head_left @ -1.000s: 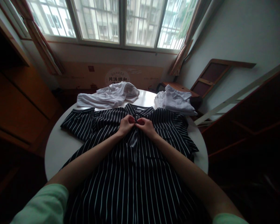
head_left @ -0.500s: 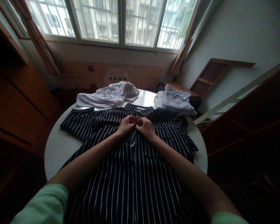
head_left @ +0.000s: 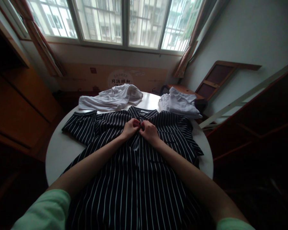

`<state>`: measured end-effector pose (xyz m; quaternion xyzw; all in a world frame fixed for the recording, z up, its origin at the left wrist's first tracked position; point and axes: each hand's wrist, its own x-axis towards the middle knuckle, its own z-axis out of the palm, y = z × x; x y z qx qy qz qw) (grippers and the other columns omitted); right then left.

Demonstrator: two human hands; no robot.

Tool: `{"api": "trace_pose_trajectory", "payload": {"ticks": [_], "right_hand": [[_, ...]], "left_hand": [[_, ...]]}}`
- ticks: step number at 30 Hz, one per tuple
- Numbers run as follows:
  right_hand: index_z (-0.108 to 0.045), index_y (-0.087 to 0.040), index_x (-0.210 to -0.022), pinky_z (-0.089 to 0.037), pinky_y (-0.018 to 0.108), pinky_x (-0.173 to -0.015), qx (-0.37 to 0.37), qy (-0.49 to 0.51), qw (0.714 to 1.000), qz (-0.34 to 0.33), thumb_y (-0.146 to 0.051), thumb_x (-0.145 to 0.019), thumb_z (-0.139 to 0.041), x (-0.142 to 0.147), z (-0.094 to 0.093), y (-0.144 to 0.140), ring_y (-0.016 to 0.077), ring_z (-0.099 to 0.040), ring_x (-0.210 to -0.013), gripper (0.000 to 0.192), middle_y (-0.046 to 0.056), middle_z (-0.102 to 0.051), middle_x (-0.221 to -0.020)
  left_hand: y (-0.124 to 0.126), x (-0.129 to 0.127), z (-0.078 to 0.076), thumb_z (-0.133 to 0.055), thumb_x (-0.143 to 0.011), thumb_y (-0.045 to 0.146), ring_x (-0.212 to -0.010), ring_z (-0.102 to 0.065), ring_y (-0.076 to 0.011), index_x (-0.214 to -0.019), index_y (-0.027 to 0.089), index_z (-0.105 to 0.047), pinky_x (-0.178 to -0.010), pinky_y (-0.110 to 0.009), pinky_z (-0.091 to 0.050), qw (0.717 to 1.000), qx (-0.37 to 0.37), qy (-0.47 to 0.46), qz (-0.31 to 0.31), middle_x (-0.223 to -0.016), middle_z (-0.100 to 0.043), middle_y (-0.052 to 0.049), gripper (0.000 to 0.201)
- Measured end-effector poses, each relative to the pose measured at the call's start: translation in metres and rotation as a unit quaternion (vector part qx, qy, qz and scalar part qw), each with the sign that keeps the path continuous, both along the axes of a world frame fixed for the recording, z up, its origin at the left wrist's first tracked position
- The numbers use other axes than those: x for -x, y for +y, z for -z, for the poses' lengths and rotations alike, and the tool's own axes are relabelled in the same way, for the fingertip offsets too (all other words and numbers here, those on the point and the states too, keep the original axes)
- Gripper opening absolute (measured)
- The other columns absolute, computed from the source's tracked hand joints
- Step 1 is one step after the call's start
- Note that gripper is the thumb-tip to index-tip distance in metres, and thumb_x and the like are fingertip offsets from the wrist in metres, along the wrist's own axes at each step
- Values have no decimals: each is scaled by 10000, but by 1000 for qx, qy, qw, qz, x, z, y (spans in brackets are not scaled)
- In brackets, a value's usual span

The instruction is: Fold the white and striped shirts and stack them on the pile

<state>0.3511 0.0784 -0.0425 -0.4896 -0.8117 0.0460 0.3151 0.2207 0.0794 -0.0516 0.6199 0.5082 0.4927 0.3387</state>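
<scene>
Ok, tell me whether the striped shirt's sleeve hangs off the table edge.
No, the striped shirt has its left sleeve lying flat on the white table.

Quick count: one round white table, one dark striped shirt spread on it, and two white garments at the far side, one on the left and one on the right. Two hands, left and right.

Dark shirt, white pinstripes, spread front-up on round white surface; collar far side, placket bunched.
</scene>
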Motion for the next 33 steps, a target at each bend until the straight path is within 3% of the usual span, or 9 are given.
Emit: {"api": "trace_pose_trajectory", "payload": {"ticks": [8,20,33], "right_hand": [[-548,-179,-705,-398,257,-637,37,63,997,20,-185,-668,-540,-1,1,3,136,-520,-616,38,11,-575,-670],[-535,-174,-684,-393,254,-636,38,62,997,20,-189,-657,-555,-1,1,4,137,-515,-625,37,12,-566,-671],[-536,-182,-722,-387,256,-641,7,23,1000,-19,-154,-685,-525,-1,1,3,154,-518,-679,47,23,-564,-725]], "left_hand": [[2,1,2,-586,-617,51,-694,-619,-129,-786,145,-562,-697,-278,-498,1000,-11,-11,-5,-721,-637,-12,195],[1,0,1,-585,-620,65,-686,-609,-124,-782,148,-565,-678,-264,-494,1000,-14,-1,-1,-713,-629,-9,183],[-3,-2,-2,-486,-609,21,-680,-573,-122,-762,165,-555,-669,-247,-466,993,-61,98,3,-726,-601,3,221]]}}
